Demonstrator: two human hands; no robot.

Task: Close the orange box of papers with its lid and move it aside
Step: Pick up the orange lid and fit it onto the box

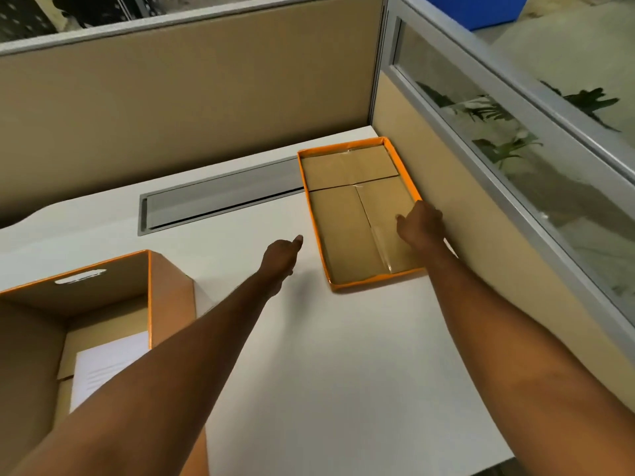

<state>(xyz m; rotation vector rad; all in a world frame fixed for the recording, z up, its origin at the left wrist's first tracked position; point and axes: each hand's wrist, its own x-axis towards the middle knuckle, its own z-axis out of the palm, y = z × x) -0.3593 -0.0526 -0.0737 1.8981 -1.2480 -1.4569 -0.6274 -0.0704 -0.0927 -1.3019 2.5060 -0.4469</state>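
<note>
The orange lid point(347, 207) lies upside down on the white desk at the back right, its brown inside facing up, against the side partition. My right hand point(421, 225) rests on the lid's right rim, thumb inside, fingers hidden behind the rim. My left hand point(280, 257) hovers over the desk just left of the lid, thumb out, holding nothing. The orange box point(103, 297) stands open at the front left with white papers point(103, 369) inside; my left forearm crosses its near corner.
A grey cable slot point(220, 199) is set into the desk behind, touching the lid's left side. Beige partitions point(171, 108) wall the back and right, the right one topped by glass point(515, 159). The white desk point(326, 355) stretches between box and lid.
</note>
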